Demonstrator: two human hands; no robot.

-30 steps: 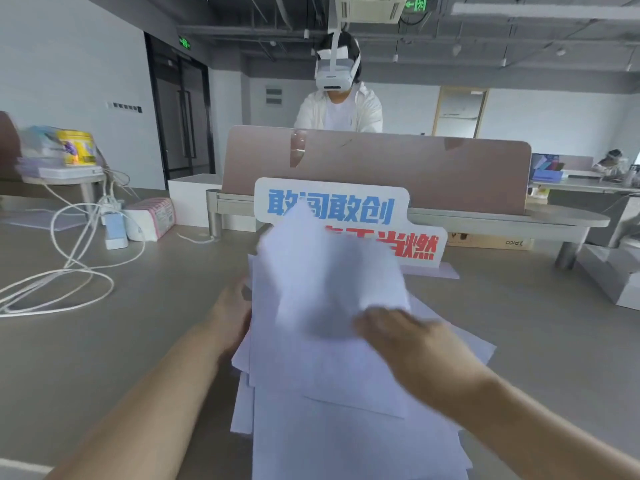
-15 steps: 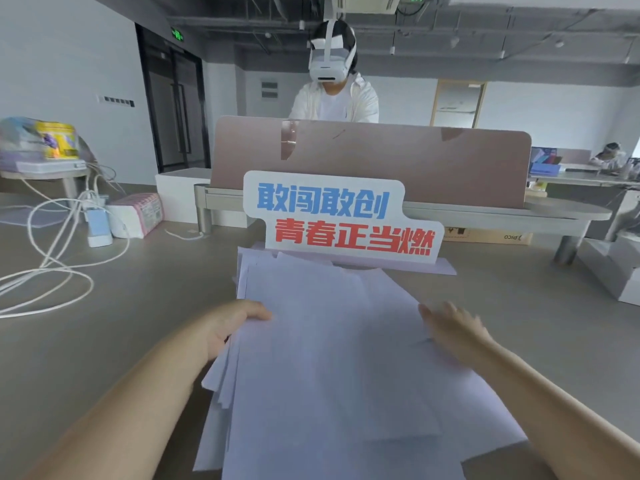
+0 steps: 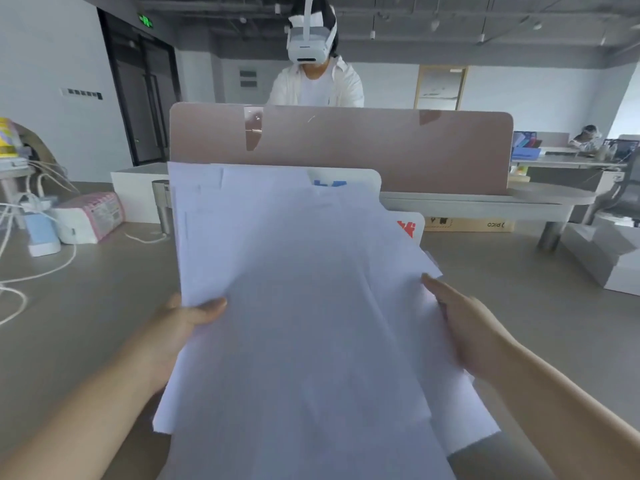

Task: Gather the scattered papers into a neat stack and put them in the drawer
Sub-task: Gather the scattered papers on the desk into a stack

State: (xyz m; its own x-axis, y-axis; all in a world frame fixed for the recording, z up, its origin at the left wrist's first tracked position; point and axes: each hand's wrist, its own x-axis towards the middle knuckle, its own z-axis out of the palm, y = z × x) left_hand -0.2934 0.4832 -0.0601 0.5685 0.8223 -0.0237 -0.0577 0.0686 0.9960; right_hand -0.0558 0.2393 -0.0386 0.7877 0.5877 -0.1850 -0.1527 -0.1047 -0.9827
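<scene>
A loose pile of white papers (image 3: 304, 306) fills the middle of the view, lifted and tilted up off the grey desk (image 3: 86, 323). Its sheets are fanned and uneven at the edges. My left hand (image 3: 188, 322) grips the pile's left edge, thumb on top. My right hand (image 3: 464, 327) holds the right edge, fingers flat against the sheets. The raised papers hide most of the white sign (image 3: 408, 226) behind them. No drawer is in view.
A pink desk divider (image 3: 415, 150) stands behind the papers, with a person in a white headset (image 3: 311, 77) beyond it. White cables (image 3: 20, 289), a blue charger (image 3: 41, 233) and a tissue pack (image 3: 90, 216) lie at the left. Grey boxes (image 3: 609, 258) sit at the right.
Both hands have taken hold of the pile's sides and lifted it up from the desk toward the camera. It now covers most of the sign.
</scene>
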